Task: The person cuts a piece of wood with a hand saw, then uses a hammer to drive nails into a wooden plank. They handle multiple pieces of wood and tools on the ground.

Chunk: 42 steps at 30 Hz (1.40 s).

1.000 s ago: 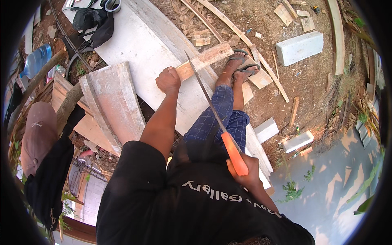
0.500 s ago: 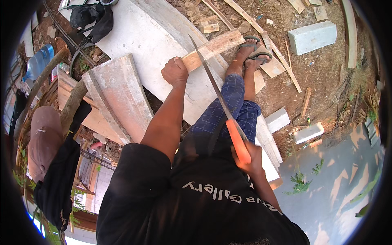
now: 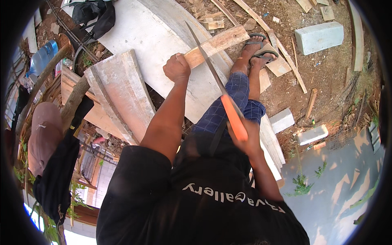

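Note:
My left hand (image 3: 177,67) is closed around the near-left end of a short wooden plank (image 3: 227,41), which lies across a pale board (image 3: 143,45). In my right hand (image 3: 250,136) is the orange handle of a handsaw (image 3: 233,117). Its long, tapering metal blade crosses the plank a little to the right of my left fist, with the tip reaching past the plank's far edge. How deep any cut goes is too small to tell. The plank's other end comes close to my sandalled feet.
A whitish trough-shaped panel (image 3: 120,87) leans left of my left arm. A pale block (image 3: 319,38) and thin wood strips (image 3: 290,61) lie on the dirt beyond my feet. At far left are a cap (image 3: 44,134), a branch (image 3: 74,98) and a blue water jug (image 3: 43,59).
My right hand has pushed the saw forward and up-left, so the tip reaches farther past the plank. My left hand keeps its grip on the plank. The whole view has shifted slightly.

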Available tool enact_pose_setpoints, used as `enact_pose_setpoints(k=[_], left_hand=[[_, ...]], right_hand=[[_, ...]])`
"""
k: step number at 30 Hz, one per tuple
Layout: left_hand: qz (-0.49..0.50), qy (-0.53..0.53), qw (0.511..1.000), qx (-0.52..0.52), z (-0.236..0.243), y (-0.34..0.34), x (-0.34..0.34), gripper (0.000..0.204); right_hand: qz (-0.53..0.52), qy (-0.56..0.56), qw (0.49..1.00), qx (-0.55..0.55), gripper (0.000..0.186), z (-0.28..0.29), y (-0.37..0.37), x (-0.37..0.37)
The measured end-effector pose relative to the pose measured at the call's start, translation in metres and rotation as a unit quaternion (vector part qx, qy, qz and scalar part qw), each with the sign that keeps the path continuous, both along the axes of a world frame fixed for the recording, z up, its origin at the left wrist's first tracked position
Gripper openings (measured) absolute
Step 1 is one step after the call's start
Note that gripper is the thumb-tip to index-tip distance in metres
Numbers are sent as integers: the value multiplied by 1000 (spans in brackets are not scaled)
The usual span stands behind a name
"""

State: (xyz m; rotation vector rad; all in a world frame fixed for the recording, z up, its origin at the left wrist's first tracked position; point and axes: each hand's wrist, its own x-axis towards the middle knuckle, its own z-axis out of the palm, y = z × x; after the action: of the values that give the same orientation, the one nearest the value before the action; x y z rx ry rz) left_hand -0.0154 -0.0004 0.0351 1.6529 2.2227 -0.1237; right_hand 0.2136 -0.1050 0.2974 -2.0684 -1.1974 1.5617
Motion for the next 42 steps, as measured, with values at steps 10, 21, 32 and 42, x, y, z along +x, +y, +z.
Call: enact_pose_setpoints(k=[10, 21, 32, 42], left_hand=[[48, 15, 999, 8, -3, -3, 4, 46], [31, 8, 999, 4, 0, -7, 0, 46], [9, 5, 1000, 6, -7, -1, 1, 45], [11, 3, 1000, 20, -3, -2, -1, 45]], right_hand=[[87, 9, 996, -11, 15, 84, -32, 32], [49, 33, 998, -37, 22, -24, 5, -3], [42, 24, 998, -42, 29, -107, 75, -26], [-23, 62, 998, -9, 23, 21, -3, 10]])
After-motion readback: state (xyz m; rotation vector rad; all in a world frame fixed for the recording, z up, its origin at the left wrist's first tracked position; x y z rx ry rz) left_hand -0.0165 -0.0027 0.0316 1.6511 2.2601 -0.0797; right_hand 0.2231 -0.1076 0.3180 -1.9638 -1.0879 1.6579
